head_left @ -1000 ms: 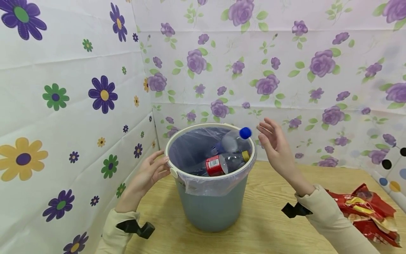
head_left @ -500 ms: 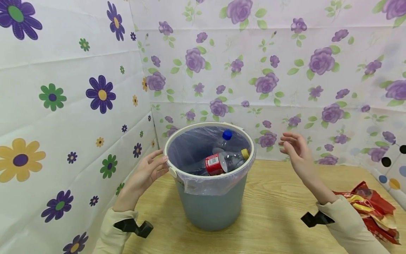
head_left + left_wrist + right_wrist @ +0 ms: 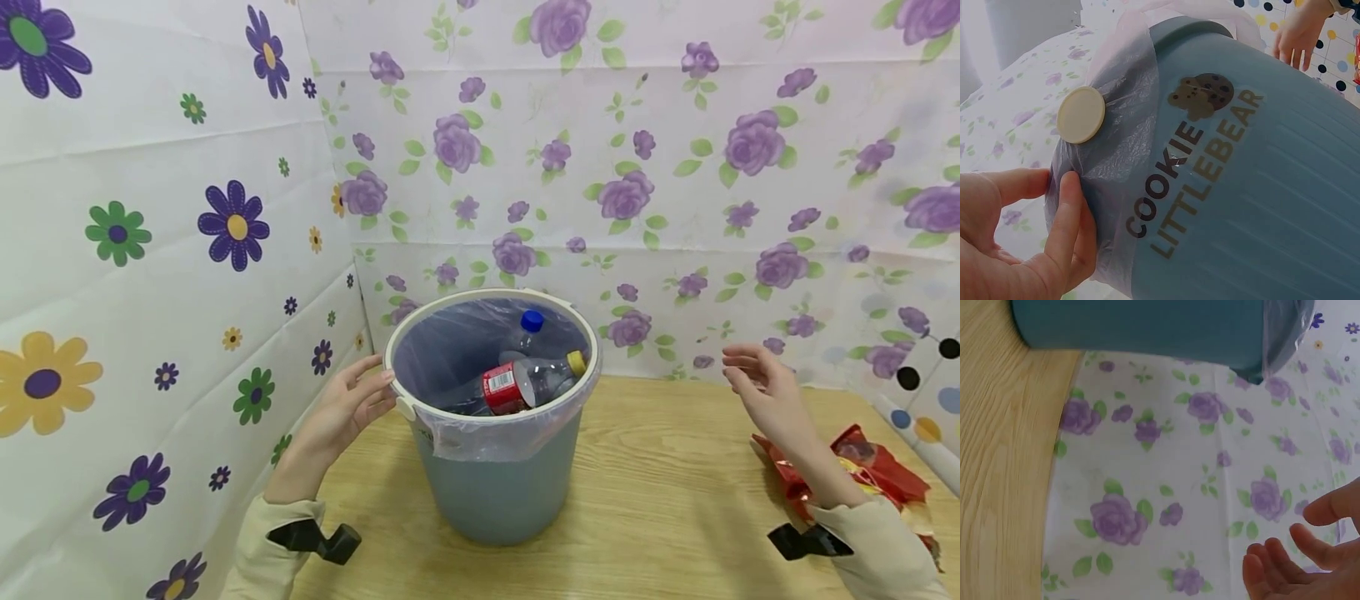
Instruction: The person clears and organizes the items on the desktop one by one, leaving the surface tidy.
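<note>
A blue-grey trash can (image 3: 498, 492) with a cream rim and a clear liner (image 3: 487, 442) stands upright on the wooden table. My left hand (image 3: 341, 417) holds its left rim; in the left wrist view the thumb tip meets the rim and the fingers lie on the lined outer wall. Inside the can lie a clear bottle with red label and yellow cap (image 3: 510, 387) and a second bottle with a blue cap (image 3: 532, 322). My right hand (image 3: 768, 404) hovers right of the can, fingers loosely bent, holding nothing. Crumpled red snack packaging (image 3: 885, 471) lies partly behind the right forearm.
A floral sheet (image 3: 675, 317) hangs along the table's back edge, and another flower-printed sheet (image 3: 165, 317) rises close at the left. Bare wood tabletop (image 3: 660, 458) shows between the can and the red packaging.
The blue-capped bottle has dropped lower into the can, away from the right rim. My right hand has moved right toward the red packaging. My left hand stays at the rim.
</note>
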Motion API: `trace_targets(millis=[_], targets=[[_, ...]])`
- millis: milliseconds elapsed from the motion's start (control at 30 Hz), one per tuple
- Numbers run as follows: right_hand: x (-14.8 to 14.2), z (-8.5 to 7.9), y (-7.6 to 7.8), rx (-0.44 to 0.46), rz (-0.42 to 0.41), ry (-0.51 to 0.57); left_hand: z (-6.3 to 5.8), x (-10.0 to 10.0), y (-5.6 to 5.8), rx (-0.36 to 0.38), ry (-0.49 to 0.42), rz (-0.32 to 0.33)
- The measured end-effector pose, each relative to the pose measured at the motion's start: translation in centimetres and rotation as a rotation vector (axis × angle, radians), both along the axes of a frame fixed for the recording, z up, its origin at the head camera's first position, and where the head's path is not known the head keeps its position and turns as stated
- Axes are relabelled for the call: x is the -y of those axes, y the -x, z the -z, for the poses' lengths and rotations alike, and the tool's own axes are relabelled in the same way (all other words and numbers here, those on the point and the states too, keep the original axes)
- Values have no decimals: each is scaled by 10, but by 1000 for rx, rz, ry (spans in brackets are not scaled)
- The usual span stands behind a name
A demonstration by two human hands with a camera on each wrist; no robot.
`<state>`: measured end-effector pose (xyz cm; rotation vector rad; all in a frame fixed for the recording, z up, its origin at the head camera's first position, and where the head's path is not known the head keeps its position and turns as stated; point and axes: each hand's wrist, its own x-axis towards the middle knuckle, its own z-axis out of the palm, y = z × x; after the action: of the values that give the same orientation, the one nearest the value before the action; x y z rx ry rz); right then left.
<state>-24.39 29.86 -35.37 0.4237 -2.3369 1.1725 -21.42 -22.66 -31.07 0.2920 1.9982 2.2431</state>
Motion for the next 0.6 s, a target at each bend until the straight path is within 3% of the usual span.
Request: trace_targets(millis=[333, 600], targets=[[-37, 9, -10, 351, 85, -224, 3, 0, 3, 7, -9, -2], [-78, 25, -12, 466, 143, -433, 5, -1, 3, 18, -10, -2]])
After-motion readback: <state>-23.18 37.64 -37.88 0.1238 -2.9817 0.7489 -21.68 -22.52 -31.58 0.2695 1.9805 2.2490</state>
